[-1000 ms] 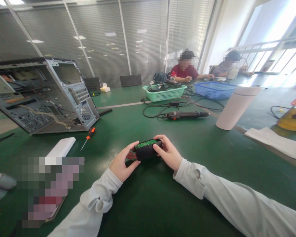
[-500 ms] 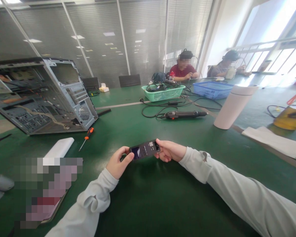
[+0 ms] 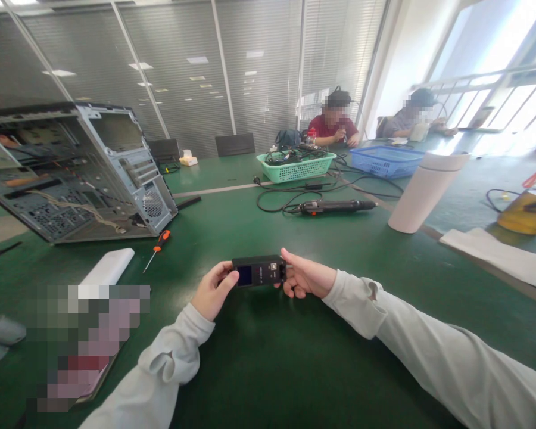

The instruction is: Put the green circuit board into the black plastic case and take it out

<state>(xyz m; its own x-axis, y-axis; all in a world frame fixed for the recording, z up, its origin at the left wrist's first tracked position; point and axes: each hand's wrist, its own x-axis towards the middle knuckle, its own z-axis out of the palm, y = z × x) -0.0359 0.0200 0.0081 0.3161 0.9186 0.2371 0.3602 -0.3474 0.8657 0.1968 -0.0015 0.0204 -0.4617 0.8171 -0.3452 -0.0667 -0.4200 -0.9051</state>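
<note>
A small black box-shaped device (image 3: 262, 272) with a dark screen on its left part and white markings on its right is held level above the green table. My left hand (image 3: 215, 287) grips its left end, the thumb lying by the screen. At the other end is my right hand (image 3: 307, 274), its thumb at the top corner and its fingers curled around and below the edge. What the right fingertips touch behind the device is hidden.
An opened computer case (image 3: 116, 173) stands at the left, with an orange screwdriver (image 3: 161, 241) and a white box (image 3: 109, 268) near it. Beyond my hands lie a corded electric screwdriver (image 3: 337, 207), a green basket (image 3: 301, 171) of cables, a blue basket (image 3: 386, 162) and a pink tumbler (image 3: 422, 193).
The device has turned from a slant to nearly level, and its front edge now shows. My right hand's fingers have shifted slightly at its right end. A co-worker across the table has moved their hands.
</note>
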